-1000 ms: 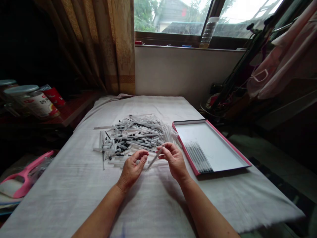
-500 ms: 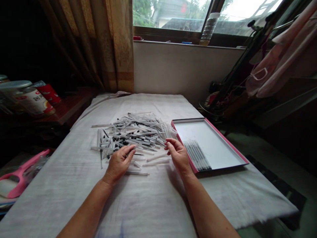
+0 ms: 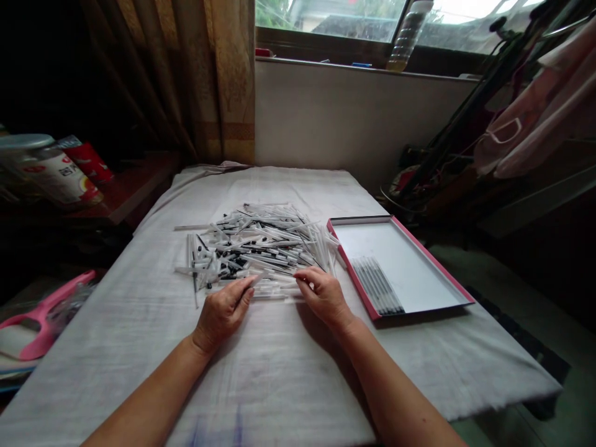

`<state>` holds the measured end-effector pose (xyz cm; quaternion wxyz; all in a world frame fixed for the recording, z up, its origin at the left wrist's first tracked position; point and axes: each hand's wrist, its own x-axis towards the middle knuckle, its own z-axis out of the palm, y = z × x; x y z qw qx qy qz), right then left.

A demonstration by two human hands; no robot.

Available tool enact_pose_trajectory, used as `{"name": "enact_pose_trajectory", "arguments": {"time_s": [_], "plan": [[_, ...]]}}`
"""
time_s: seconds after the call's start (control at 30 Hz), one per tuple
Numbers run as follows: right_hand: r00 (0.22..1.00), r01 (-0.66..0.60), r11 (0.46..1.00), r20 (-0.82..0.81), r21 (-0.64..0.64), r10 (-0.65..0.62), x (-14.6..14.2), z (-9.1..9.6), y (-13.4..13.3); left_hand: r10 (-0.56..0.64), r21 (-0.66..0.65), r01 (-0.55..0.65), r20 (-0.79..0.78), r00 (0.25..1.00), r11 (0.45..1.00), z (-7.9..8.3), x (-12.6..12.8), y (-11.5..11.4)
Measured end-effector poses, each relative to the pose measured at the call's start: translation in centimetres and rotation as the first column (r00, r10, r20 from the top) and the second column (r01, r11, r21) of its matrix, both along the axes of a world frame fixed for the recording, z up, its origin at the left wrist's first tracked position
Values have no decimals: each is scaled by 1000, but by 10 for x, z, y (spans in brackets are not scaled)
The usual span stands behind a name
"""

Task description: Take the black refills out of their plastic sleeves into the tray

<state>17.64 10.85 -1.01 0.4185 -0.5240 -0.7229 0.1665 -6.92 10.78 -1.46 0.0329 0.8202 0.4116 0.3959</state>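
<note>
One pale tube [image 3: 259, 279] slants forward and right, pinched in the left hand [image 3: 221, 312]. Fingertips meet on the right hand [image 3: 326, 299] (anything between them is too small to tell). Just beyond lies a jumbled pile [image 3: 267, 239] of tubes. Bare counter [image 3: 288, 372] stretches nearer; rightward, a shallow box [image 3: 412, 261] holds parallel pens [image 3: 376, 284], dark ends nearest.

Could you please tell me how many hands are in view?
2: the left hand at the near-left edge of the pile, and the right hand between its near-right edge and the tray.
</note>
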Motion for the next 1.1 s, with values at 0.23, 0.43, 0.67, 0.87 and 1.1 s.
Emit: {"name": "enact_pose_trajectory", "arguments": {"time_s": [0.23, 0.43, 0.67, 0.87, 1.1], "plan": [[894, -58, 987, 433, -149, 118, -26, 28, 9, 4, -66, -4, 7, 1000, 998, 1, -4, -1], [908, 1, 987, 414, -161, 67, -40, 25, 13, 107, -189, -85, 112, 988, 978, 5, -13, 1], [950, 144, 984, 293, -101, -109, -15, 20, 22, 289, -428, -116, 364, 885, 896, 13, -20, 6], [960, 213, 976, 194, -48, -200, -1, 15, 23, 355, -545, 94, 658, 664, 833, 16, -18, 10], [972, 163, 985, 179, -53, -152, -4, 0, 14, 376, -597, 181, 682, 627, 781, 22, -22, 10]]}}
